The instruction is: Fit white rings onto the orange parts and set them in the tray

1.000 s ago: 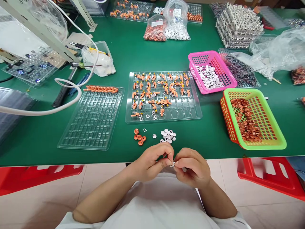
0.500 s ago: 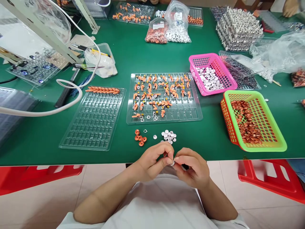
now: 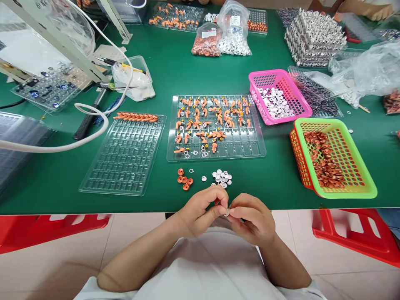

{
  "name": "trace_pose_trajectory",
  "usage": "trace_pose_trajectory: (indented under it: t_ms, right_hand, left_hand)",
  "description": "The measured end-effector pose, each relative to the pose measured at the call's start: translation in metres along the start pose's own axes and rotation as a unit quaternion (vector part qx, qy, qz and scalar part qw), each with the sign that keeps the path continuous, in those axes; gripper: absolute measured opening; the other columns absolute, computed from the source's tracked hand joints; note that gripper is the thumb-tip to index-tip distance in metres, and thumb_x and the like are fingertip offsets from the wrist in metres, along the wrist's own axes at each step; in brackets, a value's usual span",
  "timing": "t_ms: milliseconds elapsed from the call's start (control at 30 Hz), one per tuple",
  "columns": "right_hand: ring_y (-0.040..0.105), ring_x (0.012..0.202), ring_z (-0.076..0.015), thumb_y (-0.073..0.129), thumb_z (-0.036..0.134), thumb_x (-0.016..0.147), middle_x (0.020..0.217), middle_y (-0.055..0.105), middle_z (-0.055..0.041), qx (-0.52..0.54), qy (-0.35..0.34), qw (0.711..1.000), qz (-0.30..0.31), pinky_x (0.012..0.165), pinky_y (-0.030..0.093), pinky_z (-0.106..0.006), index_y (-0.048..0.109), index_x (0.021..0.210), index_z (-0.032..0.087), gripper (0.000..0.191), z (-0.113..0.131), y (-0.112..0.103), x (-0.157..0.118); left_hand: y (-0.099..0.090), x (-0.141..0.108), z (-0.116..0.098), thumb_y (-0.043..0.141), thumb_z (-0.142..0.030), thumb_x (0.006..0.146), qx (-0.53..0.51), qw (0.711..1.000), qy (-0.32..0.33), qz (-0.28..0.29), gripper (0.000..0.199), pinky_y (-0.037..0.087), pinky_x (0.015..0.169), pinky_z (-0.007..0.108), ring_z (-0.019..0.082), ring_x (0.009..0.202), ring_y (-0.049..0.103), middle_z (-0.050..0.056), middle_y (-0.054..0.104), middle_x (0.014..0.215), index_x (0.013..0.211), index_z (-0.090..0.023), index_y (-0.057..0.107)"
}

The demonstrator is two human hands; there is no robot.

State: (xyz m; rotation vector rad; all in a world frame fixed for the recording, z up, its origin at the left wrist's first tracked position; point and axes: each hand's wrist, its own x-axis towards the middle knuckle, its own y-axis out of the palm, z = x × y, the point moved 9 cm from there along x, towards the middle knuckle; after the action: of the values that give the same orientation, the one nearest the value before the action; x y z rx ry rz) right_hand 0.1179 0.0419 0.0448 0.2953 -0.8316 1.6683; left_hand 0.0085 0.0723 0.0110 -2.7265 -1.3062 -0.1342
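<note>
My left hand and my right hand meet at the table's front edge, both closed in a pinch. Between their fingertips is a small white ring-like part, mostly covered by the fingers. Just beyond my hands lies a loose pile of white discs. To its left are several copper-coloured round caps, a single white disc and a small ring. Farther back, a clear compartment tray holds many orange curved parts and a few white rings.
At right stand a green basket of copper caps and a pink basket of white pieces. An emptier clear tray, a hammer and a white cable lie left. Filled bags sit behind. Another person's hand is far right.
My hands stay pinched together at nearly the same spot, with slight finger movement. At the far right, the other person's hand and forearm reach farther into view.
</note>
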Motion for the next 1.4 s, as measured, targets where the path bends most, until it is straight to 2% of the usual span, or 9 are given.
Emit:
trace_pose_trajectory:
  t_ms: [267, 467, 600, 767, 967, 1133, 1267, 1400]
  right_hand:
    - [0.059, 0.062, -0.0138, 0.059, 0.006, 0.087, 0.081, 0.066, -0.0027, 0.009, 0.021, 1.0, -0.003, 0.053, 0.05, -0.025, 0.058, 0.106, 0.025, 0.028, -0.005, 0.002, -0.002]
    - [0.063, 0.066, -0.0152, 0.065, 0.009, 0.085, 0.077, 0.066, -0.0011, 0.041, 0.087, 0.995, -0.017, 0.056, 0.052, -0.026, 0.056, 0.113, 0.025, 0.033, -0.018, 0.005, -0.01]
    - [0.063, 0.068, -0.0147, 0.064, 0.008, 0.085, 0.074, 0.064, -0.0002, 0.037, 0.102, 0.994, 0.003, 0.056, 0.051, -0.024, 0.059, 0.104, 0.025, 0.026, -0.02, 0.007, -0.009]
    - [0.063, 0.07, -0.0151, 0.063, 0.008, 0.083, 0.08, 0.065, -0.0024, 0.073, 0.124, 0.99, 0.009, 0.058, 0.052, -0.025, 0.061, 0.104, 0.023, 0.027, -0.025, 0.009, -0.008]
    - [0.058, 0.063, -0.0125, 0.059, 0.005, 0.082, 0.077, 0.061, -0.0012, 0.065, 0.147, 0.987, -0.01, 0.052, 0.046, -0.022, 0.057, 0.086, 0.022, 0.017, -0.026, 0.008, -0.005]
    - [0.057, 0.064, -0.0122, 0.057, 0.005, 0.083, 0.077, 0.061, -0.0008, 0.039, 0.167, 0.984, -0.037, 0.054, 0.045, -0.023, 0.056, 0.085, 0.022, 0.017, -0.031, 0.005, -0.007]
    - [0.057, 0.066, -0.0135, 0.058, 0.005, 0.085, 0.077, 0.061, -0.0006, 0.033, 0.193, 0.979, -0.064, 0.054, 0.043, -0.025, 0.058, 0.088, 0.023, 0.018, -0.04, -0.003, -0.014]
    - [0.057, 0.071, -0.0151, 0.059, 0.004, 0.087, 0.081, 0.061, -0.0019, 0.05, 0.21, 0.973, -0.078, 0.057, 0.043, -0.027, 0.06, 0.09, 0.023, 0.019, -0.047, -0.018, -0.02]
  left_hand:
    - [0.0, -0.002, 0.003, 0.044, -0.025, 0.102, 0.01, 1.0, 0.0, 0.002, 0.014, 0.041, 0.074, 0.029, 0.016, 0.08, 0.048, 0.003, 0.053, 0.085, 0.09, -0.02, 0.05]
    - [-0.002, -0.004, 0.004, 0.045, -0.024, 0.101, 0.009, 1.0, 0.005, -0.017, 0.014, 0.041, 0.072, 0.029, 0.016, 0.079, 0.048, 0.003, 0.053, 0.085, 0.089, -0.019, 0.05]
    - [-0.003, -0.005, 0.005, 0.046, -0.023, 0.101, 0.008, 1.0, 0.004, -0.021, 0.012, 0.041, 0.073, 0.029, 0.016, 0.08, 0.048, 0.003, 0.052, 0.086, 0.09, -0.02, 0.05]
    - [-0.005, -0.005, 0.008, 0.046, -0.025, 0.102, -0.001, 1.0, -0.003, -0.031, 0.013, 0.04, 0.072, 0.029, 0.016, 0.081, 0.049, 0.003, 0.052, 0.086, 0.091, -0.02, 0.05]
    - [-0.007, -0.005, 0.009, 0.045, -0.027, 0.102, 0.01, 0.999, -0.006, -0.045, 0.014, 0.04, 0.072, 0.03, 0.017, 0.081, 0.048, 0.003, 0.051, 0.086, 0.09, -0.02, 0.05]
    - [-0.012, -0.007, 0.009, 0.043, -0.025, 0.102, 0.037, 0.997, -0.016, -0.072, 0.013, 0.041, 0.072, 0.03, 0.017, 0.08, 0.047, 0.003, 0.051, 0.087, 0.091, -0.02, 0.049]
    - [-0.022, -0.006, 0.008, 0.043, -0.021, 0.101, 0.097, 0.989, -0.039, -0.105, 0.012, 0.042, 0.072, 0.028, 0.016, 0.079, 0.049, 0.003, 0.053, 0.087, 0.091, -0.02, 0.049]
    - [-0.052, 0.004, -0.001, 0.045, -0.018, 0.099, 0.219, 0.96, -0.066, -0.159, 0.013, 0.043, 0.069, 0.027, 0.015, 0.074, 0.052, 0.001, 0.056, 0.083, 0.087, -0.02, 0.05]
